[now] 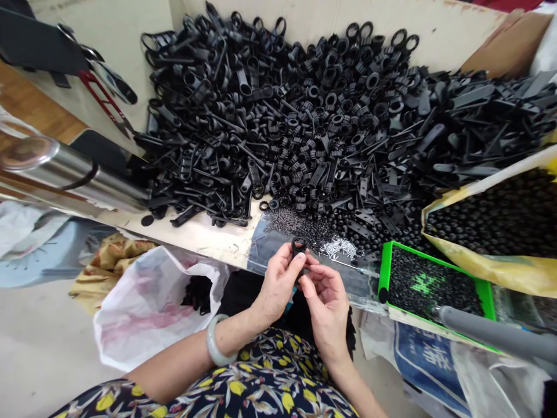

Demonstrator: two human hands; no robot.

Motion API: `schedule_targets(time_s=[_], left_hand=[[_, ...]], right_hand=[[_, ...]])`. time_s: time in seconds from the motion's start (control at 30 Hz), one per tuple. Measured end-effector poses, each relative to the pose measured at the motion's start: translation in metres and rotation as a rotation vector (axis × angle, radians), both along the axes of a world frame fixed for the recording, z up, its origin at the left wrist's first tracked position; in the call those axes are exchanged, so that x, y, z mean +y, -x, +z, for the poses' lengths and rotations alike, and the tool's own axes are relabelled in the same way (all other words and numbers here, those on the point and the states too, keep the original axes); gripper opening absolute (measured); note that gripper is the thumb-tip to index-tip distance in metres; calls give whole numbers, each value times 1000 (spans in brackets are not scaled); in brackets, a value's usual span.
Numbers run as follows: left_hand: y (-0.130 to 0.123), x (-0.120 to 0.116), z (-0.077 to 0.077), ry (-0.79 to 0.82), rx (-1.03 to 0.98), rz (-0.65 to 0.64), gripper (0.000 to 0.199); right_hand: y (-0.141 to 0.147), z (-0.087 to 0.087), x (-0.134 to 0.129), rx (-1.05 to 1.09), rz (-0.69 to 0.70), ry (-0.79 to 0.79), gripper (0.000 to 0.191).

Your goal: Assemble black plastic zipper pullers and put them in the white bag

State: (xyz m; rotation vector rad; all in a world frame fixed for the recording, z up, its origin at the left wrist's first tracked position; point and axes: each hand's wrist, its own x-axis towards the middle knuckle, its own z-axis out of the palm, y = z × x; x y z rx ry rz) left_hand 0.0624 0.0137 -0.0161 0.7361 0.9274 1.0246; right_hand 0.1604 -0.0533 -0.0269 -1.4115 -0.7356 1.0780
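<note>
My left hand (278, 284) was closed in a pinch on one black part (299, 245), smooth and round-topped, held upright at the near edge of the surface (217, 241). My right hand (327, 299) was partly open, fingers half-curled, its fingertips at the part's lower end; whether they gripped it I could not tell. One pale, glossy bangle (216, 341) circled my left wrist. Beyond lay one large heap (278, 116) of matte black pieces, ribbed rings and flat-armed clips, too many to count. Nearer were one patch of small dark bits (285, 222) and one pile of bright, slender pins (339, 248), both uncountable. To the right I noted one green-rimmed tray (385, 267) of fine black pieces and one open yellow bag (500, 270) of rounded black ones. To the left stood one brushed-metal flask (78, 168), tilted in view, and near it one flat black disc (147, 220).
</note>
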Motion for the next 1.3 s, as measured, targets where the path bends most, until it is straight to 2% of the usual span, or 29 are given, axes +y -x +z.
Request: schedule_targets(time_s=[0.07,0.17,0.23,0.4,0.57,0.77,1.0,1.1,1.2,1.3], left_hand=[[3,5,3,43,-9,18,26],[7,13,9,152,-75,16,28],[9,16,12,212,-129,-5,28],[14,13,13,230,-170,-49,30],[22,10,10,230,-174,-69,37],[31,7,10,247,-169,-171,36],[36,7,8,240,-158,-223,34],[39,7,7,140,-95,-252,42],[45,8,8,-95,84,-317,54],[50,11,12,-271,226,-397,48]], right_hand=[[-6,3,-2,-125,70,5,22],[-20,7,4,-341,76,-1,22],[-28,9,14,-383,80,-8,28],[-33,11,40,-427,293,-26,47],[-29,15,47,-434,492,-37,15],[-26,10,46,-242,446,-31,24],[-20,8,41,-191,397,0,29],[-22,5,40,-165,382,10,25],[-27,2,41,-140,417,24,24],[-34,4,43,-228,440,-1,24]])
